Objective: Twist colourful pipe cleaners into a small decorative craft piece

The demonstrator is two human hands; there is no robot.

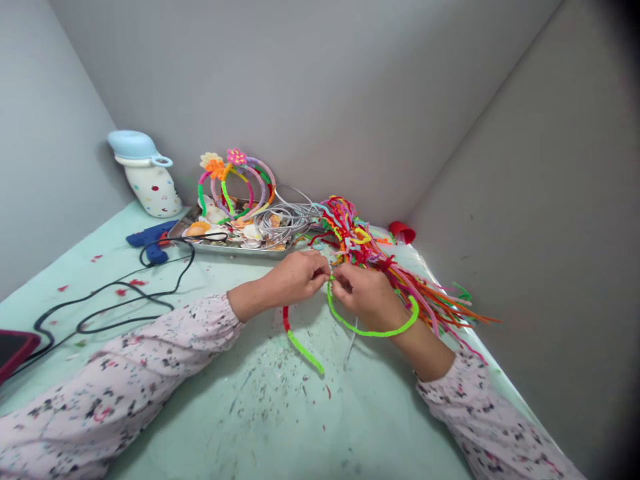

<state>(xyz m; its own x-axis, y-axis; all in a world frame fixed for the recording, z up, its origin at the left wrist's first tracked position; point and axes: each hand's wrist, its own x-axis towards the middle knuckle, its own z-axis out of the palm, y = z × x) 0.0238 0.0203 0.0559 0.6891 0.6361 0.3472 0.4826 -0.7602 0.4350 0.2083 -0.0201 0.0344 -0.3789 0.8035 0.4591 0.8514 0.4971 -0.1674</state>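
My left hand and my right hand meet near the middle, fingertips almost touching. Both pinch the end of a bright green pipe cleaner, which curves down from the fingertips and passes across my right wrist. Below my left hand hangs a strip that is red at the top and green lower down, its upper end hidden behind the hand. A thin grey wire shows beneath the green curve. Just behind my right hand lies a large bundle of coloured pipe cleaners.
A metal tray holds shells, coiled wire and flowered hoops. Left of it are a blue glue gun, black cable and bottle. A red-edged device lies far left; a red cup stands behind the bundle.
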